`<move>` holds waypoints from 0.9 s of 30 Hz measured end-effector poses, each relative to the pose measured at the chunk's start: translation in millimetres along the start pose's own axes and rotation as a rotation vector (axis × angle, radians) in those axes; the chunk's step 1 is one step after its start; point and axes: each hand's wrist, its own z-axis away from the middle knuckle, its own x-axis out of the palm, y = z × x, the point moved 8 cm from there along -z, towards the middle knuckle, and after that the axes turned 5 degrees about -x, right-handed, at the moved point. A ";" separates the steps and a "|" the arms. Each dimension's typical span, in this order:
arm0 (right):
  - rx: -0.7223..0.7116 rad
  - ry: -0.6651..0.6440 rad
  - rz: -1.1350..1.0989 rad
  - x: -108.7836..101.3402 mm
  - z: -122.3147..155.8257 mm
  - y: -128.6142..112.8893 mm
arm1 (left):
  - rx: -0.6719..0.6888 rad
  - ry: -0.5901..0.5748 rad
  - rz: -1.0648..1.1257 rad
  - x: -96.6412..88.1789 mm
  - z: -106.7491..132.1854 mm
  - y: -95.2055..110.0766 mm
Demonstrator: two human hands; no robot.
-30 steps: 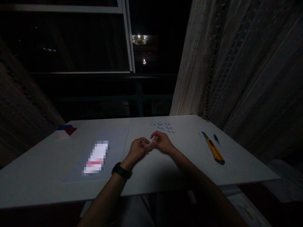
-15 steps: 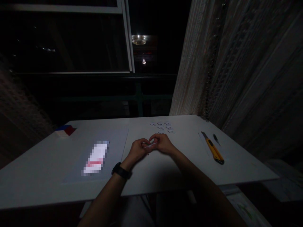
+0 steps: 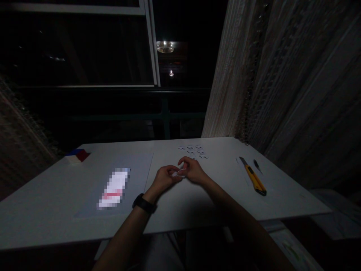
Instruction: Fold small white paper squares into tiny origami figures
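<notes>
My left hand [image 3: 163,178], with a black watch [image 3: 144,203] on the wrist, and my right hand [image 3: 192,171] meet over the middle of the white table [image 3: 197,203]. Both pinch a small pale piece [image 3: 178,173] between their fingertips, held just above the tabletop. The light is dim and I cannot make out what the piece is. Several small pale cut pieces [image 3: 193,151] lie on the table just beyond my hands.
A yellow utility knife [image 3: 253,179] and a small dark tool [image 3: 257,165] lie at the right. A grey sheet [image 3: 135,180] carries a blurred white-and-red object [image 3: 114,188] at the left. A red and blue block [image 3: 77,154] sits far left. Curtains hang right; a dark window stands behind.
My fingers have shifted slightly on the small piece and my right fingers have lifted a little. Nothing else on the table has moved.
</notes>
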 end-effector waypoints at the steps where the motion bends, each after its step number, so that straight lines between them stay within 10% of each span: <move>1: 0.004 -0.003 -0.018 0.8 -0.1 0.5 | 0.009 -0.003 0.008 0.3 0.6 2.3; 14: 0.143 0.103 -0.376 10.5 -1.5 21.2 | -0.245 0.079 0.606 -9.8 3.3 -9.5; 27: 0.139 0.116 -0.209 10.2 0.8 24.7 | -0.113 0.227 0.263 -20.4 -1.2 -6.2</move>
